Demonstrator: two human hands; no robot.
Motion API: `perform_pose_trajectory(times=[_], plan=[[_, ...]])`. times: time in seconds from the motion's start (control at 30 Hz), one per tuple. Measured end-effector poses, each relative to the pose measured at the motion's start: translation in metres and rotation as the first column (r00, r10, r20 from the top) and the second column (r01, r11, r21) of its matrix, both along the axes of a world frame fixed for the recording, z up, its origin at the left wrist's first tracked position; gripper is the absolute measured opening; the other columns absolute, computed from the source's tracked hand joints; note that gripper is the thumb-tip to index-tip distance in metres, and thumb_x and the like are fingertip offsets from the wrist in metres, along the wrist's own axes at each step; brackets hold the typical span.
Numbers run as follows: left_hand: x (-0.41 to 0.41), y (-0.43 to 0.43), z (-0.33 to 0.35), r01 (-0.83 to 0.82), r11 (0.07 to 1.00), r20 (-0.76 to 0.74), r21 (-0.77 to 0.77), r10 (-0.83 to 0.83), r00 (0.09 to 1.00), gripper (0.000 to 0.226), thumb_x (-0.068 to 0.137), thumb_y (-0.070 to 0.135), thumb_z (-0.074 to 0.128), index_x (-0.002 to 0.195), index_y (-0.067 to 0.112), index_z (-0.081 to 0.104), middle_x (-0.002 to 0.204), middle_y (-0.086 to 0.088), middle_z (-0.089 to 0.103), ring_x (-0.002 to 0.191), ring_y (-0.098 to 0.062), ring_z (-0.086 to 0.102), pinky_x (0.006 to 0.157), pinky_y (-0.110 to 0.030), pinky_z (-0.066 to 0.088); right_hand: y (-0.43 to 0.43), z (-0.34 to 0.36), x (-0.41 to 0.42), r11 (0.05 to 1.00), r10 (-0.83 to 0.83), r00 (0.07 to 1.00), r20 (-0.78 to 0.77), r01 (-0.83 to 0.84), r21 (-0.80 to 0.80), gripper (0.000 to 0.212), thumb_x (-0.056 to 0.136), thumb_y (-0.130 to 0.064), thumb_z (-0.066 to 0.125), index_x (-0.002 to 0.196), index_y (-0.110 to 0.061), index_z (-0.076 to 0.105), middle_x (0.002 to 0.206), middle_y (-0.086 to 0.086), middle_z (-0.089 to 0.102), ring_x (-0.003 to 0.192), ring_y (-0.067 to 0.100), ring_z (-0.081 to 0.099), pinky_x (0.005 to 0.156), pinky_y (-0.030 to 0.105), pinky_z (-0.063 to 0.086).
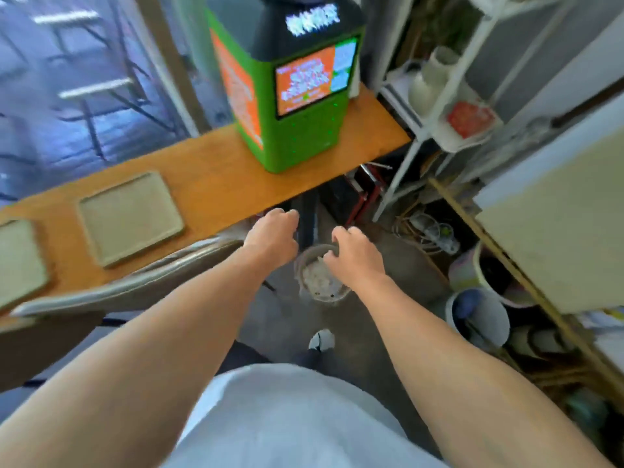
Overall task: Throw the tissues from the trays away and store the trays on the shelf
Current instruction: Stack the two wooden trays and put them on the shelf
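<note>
Two beige trays lie flat on the orange wooden counter (209, 177): one tray (130, 217) left of centre, another tray (18, 261) cut off by the left edge. Both look bare. Below the counter's end a small round bin (319, 285) stands on the floor with pale crumpled tissues inside. My left hand (273, 236) hovers beside the counter's front edge, fingers curled, nothing visible in it. My right hand (353, 253) hangs directly over the bin with fingers spread downward and empty.
A green and orange kiosk box (290, 96) stands on the counter's right end. A white wire shelf (449, 96) with a vase rises at the right. Buckets (479, 315), cables and clutter crowd the floor on the right. A chair back (118, 282) runs along the counter.
</note>
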State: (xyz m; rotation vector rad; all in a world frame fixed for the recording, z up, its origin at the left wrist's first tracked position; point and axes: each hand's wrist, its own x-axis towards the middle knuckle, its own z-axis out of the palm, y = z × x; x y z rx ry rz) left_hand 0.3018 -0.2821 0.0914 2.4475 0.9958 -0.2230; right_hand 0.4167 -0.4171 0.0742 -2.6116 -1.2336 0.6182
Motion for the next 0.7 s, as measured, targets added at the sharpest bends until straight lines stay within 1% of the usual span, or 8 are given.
perform_pose_trajectory(times=[0.1, 0.2, 0.33, 0.4, 0.5, 0.53, 0.6, 0.7], plan=[[-0.045, 0.022, 0.02, -0.103, 0.993, 0.031, 0.049, 0.102, 0.994, 0.025, 0.082, 0.011, 0.063, 0.106, 0.011, 0.058, 0.106, -0.014, 0.055, 0.1, -0.041, 0.059, 0.08, -0.046, 0.053, 0.025, 0.019, -0.032, 0.996, 0.087, 0.994, 0.069, -0.088, 0.014, 0.023, 0.092, -0.03, 0.057, 0.11, -0.017, 0.051, 0.106, 0.007, 0.051, 0.082, 0.029, 0.057, 0.066, 0.04, 0.05], [-0.103, 0.04, 0.034, -0.164, 0.984, 0.076, 0.064, 0.159, 0.984, 0.023, 0.084, 0.012, 0.064, 0.106, 0.013, 0.059, 0.105, -0.011, 0.055, 0.097, -0.037, 0.059, 0.079, -0.044, 0.052, 0.054, 0.036, -0.072, 0.989, 0.138, 0.984, 0.113, -0.143, 0.036, 0.024, 0.092, -0.032, 0.056, 0.109, -0.016, 0.051, 0.105, 0.006, 0.051, 0.081, 0.029, 0.056, 0.063, 0.037, 0.046], [-0.199, 0.058, 0.043, -0.243, 0.966, 0.085, 0.084, 0.236, 0.968, 0.022, 0.088, 0.022, 0.064, 0.108, 0.015, 0.06, 0.105, -0.009, 0.057, 0.095, -0.033, 0.06, 0.079, -0.044, 0.053, 0.093, 0.051, -0.142, 0.971, 0.224, 0.966, 0.13, -0.232, 0.053, 0.025, 0.092, -0.035, 0.054, 0.109, -0.017, 0.052, 0.104, 0.006, 0.052, 0.082, 0.03, 0.056, 0.063, 0.036, 0.045], [-0.248, 0.066, 0.044, -0.317, 0.942, 0.069, 0.115, 0.31, 0.948, 0.022, 0.088, 0.029, 0.063, 0.105, 0.017, 0.061, 0.103, -0.007, 0.057, 0.093, -0.031, 0.06, 0.075, -0.04, 0.052, 0.112, 0.054, -0.177, 0.956, 0.285, 0.949, 0.137, -0.292, 0.029, 0.026, 0.092, -0.036, 0.053, 0.11, -0.017, 0.052, 0.104, 0.005, 0.053, 0.084, 0.029, 0.057, 0.063, 0.035, 0.044], [-0.315, 0.076, 0.041, -0.458, 0.877, 0.058, 0.143, 0.455, 0.889, 0.016, 0.09, 0.035, 0.057, 0.095, 0.02, 0.057, 0.095, -0.004, 0.057, 0.086, -0.028, 0.06, 0.067, -0.036, 0.047, 0.137, 0.058, -0.223, 0.93, 0.36, 0.923, 0.137, -0.367, 0.03, 0.021, 0.092, -0.039, 0.053, 0.101, -0.02, 0.049, 0.097, 0.002, 0.049, 0.088, 0.029, 0.058, 0.064, 0.034, 0.04], [-0.334, 0.079, 0.04, -0.497, 0.856, 0.053, 0.144, 0.494, 0.868, 0.016, 0.091, 0.036, 0.056, 0.094, 0.02, 0.056, 0.095, -0.004, 0.057, 0.086, -0.028, 0.06, 0.067, -0.037, 0.047, 0.144, 0.058, -0.236, 0.918, 0.385, 0.913, 0.136, -0.394, 0.04, 0.02, 0.092, -0.039, 0.053, 0.1, -0.021, 0.05, 0.096, 0.002, 0.049, 0.089, 0.029, 0.059, 0.064, 0.034, 0.04], [-0.364, 0.084, 0.038, -0.552, 0.82, 0.047, 0.151, 0.551, 0.833, 0.018, 0.092, 0.038, 0.056, 0.093, 0.02, 0.056, 0.095, -0.004, 0.058, 0.086, -0.027, 0.06, 0.069, -0.037, 0.047, 0.158, 0.059, -0.261, 0.894, 0.433, 0.89, 0.142, -0.444, 0.06, 0.025, 0.093, -0.04, 0.053, 0.106, -0.019, 0.056, 0.098, 0.003, 0.053, 0.088, 0.028, 0.059, 0.065, 0.034, 0.042], [-0.39, 0.087, 0.038, -0.599, 0.786, 0.049, 0.15, 0.6, 0.799, 0.02, 0.091, 0.039, 0.056, 0.092, 0.02, 0.057, 0.094, -0.003, 0.059, 0.087, -0.026, 0.06, 0.073, -0.039, 0.049, 0.173, 0.057, -0.287, 0.86, 0.492, 0.859, 0.144, -0.505, 0.071, 0.024, 0.093, -0.04, 0.054, 0.106, -0.02, 0.056, 0.097, 0.002, 0.055, 0.079, 0.021, 0.054, 0.063, 0.033, 0.042]])
